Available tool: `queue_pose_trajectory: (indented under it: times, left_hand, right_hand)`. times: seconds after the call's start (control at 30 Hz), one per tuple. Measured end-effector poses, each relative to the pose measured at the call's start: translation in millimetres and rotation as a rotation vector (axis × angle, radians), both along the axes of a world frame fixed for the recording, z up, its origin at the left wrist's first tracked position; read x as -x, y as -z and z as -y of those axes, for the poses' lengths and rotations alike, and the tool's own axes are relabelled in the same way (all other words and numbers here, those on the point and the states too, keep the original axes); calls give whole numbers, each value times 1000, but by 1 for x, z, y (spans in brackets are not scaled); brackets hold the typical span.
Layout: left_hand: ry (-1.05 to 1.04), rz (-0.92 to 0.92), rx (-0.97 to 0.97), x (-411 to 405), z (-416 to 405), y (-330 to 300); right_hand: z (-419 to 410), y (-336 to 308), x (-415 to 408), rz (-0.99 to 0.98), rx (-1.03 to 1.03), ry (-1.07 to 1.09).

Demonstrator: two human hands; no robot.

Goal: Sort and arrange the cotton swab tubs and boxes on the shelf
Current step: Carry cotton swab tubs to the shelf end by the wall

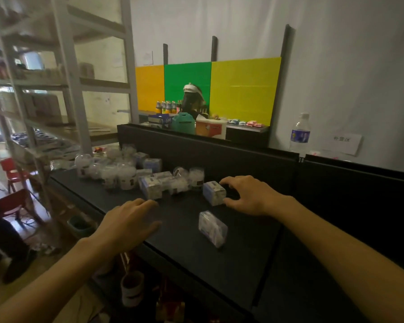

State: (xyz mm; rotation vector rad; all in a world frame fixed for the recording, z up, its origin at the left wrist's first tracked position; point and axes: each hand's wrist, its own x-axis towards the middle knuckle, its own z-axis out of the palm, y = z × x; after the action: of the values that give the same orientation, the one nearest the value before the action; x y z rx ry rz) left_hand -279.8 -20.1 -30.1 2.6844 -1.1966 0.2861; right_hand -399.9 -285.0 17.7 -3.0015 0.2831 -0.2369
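A black shelf [187, 243] carries a jumble of round clear cotton swab tubs [126, 177] and small clear boxes with blue labels at its far left. One box [214, 192] stands near the shelf's middle; my right hand [247, 194] curls around its right side, thumb and fingers touching it. Another box [212, 228] lies alone nearer the front edge. A further box [151, 187] stands just beyond my left hand [131, 220], which hovers flat with fingers spread and holds nothing.
A black back wall [219, 155] borders the shelf. A water bottle [300, 134] stands behind it at the right. Grey metal racks [63, 89] rise at the left, red chairs [14, 173] below them. Drinks and packets sit before coloured panels [243, 89] behind.
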Motion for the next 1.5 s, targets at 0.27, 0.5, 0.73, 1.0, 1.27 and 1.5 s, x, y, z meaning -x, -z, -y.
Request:
queue_pose_trajectory:
  times: [0.27, 0.5, 0.73, 1.0, 1.27, 1.5]
  left_hand:
    - [7, 22, 47, -97, 50, -7]
    - [29, -16, 82, -158, 82, -3]
    - [118, -84, 30, -203, 104, 6]
    - [276, -122, 20, -246, 114, 8]
    - [450, -128, -59, -266, 132, 1]
    - [565, -169, -217, -254, 163, 2]
  right_hand:
    - [50, -10, -104, -28, -65, 42]
    - [70, 1, -182, -128, -55, 57]
    - [74, 12, -224, -224, -41, 75]
    - [59, 26, -245, -235, -147, 181]
    - [48, 19, -221, 31, -180, 327]
    - [30, 5, -176, 306, -227, 417]
